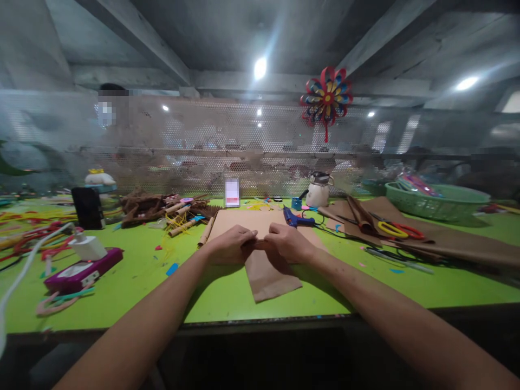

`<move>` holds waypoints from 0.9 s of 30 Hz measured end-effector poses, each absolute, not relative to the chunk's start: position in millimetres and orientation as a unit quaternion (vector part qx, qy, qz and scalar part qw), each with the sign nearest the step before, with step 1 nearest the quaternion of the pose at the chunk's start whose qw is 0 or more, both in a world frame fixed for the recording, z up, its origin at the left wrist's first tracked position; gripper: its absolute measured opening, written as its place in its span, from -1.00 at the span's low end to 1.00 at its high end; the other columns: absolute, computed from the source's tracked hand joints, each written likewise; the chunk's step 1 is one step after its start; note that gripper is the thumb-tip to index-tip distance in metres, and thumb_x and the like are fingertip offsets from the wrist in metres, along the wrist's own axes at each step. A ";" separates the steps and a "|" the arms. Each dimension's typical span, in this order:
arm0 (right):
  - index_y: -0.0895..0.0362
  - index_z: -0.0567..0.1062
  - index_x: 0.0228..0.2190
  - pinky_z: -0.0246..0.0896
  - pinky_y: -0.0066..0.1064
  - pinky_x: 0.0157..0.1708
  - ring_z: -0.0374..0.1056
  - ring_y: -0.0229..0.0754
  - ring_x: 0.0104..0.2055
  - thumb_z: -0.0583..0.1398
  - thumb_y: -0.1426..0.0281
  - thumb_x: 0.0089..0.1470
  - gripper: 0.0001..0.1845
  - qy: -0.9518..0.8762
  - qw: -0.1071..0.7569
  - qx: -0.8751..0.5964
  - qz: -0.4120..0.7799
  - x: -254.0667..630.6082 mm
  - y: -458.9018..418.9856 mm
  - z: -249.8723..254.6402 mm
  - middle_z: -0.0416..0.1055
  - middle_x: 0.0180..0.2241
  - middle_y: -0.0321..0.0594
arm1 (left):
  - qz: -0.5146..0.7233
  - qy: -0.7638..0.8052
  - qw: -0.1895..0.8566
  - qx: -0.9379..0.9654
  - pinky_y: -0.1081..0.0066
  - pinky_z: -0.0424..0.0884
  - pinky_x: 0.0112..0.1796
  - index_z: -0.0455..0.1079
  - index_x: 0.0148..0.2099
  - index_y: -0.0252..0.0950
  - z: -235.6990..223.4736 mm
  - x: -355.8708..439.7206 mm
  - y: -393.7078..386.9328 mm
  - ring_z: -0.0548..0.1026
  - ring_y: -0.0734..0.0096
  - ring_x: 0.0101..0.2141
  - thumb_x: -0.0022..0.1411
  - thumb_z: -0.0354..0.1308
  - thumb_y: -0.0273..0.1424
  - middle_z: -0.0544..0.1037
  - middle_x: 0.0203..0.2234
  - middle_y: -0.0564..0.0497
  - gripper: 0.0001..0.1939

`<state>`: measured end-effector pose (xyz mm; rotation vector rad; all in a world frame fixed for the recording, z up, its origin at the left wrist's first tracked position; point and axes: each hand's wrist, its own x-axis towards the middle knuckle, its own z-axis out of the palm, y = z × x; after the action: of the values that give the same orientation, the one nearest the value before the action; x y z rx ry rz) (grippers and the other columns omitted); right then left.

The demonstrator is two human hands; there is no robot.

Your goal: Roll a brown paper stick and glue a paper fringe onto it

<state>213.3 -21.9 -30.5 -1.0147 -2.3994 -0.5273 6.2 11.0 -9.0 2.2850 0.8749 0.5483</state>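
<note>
A strip of brown kraft paper (270, 279) hangs toward me from between my hands, its far edge curled into a small fold or roll. My left hand (232, 244) pinches the left end of that edge with thumb and fingers. At the right end, my right hand (289, 244) grips it with curled fingers. Both hands are close together above a tan board (231, 219) lying on the green table (219, 303). Just beyond my right hand lies a blue glue gun (298, 218). My fingers hide part of the paper's rolled edge.
Scissors with yellow and red handles (400, 229) lie on large brown paper sheets (450, 238) at right, near a green basket (439, 200). A purple power strip (85, 271) with a white charger is at left. Rolled paper tubes (179, 219) and a phone (232, 193) stand behind.
</note>
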 end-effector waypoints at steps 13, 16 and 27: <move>0.17 0.49 -0.36 0.12 -0.48 -0.37 0.20 -0.28 -0.37 0.08 0.49 0.05 -0.82 -0.864 0.372 -0.328 -0.082 212.6 -20.9 -35.3 0.30 -0.38 -0.17 | 0.208 0.310 0.488 0.789 0.49 0.13 -0.51 0.32 -0.47 -0.36 -7.6 8.6 6.2 0.17 0.53 -0.55 0.01 0.12 -0.08 0.26 -0.61 0.09 -0.61; 0.19 0.48 -0.26 0.17 -0.46 -0.32 0.27 -0.25 -0.32 0.16 0.43 -0.02 -0.77 -0.841 0.407 -0.345 0.087 214.2 -23.0 -32.2 0.37 -0.32 -0.15 | 0.205 0.300 0.463 0.809 0.50 0.12 -0.50 0.33 -0.43 -0.37 -5.5 7.7 5.5 0.16 0.54 -0.55 0.04 0.09 -0.08 0.26 -0.61 0.10 -0.61; 0.22 0.36 -0.63 -0.15 -0.49 -0.61 -0.04 -0.35 -0.58 0.00 0.06 0.04 -0.49 -0.765 0.377 -0.422 0.308 213.7 -24.8 -20.0 0.08 -0.66 -0.34 | 0.190 0.287 0.316 0.884 0.51 0.09 -0.50 0.22 -0.47 -0.34 -2.3 13.1 1.6 0.14 0.54 -0.54 0.16 -0.06 -0.13 0.20 -0.61 0.13 -0.63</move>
<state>213.7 -24.8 -20.0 -1.0795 -1.9557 0.7865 13.1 1.6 -2.3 2.3277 0.7556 0.4997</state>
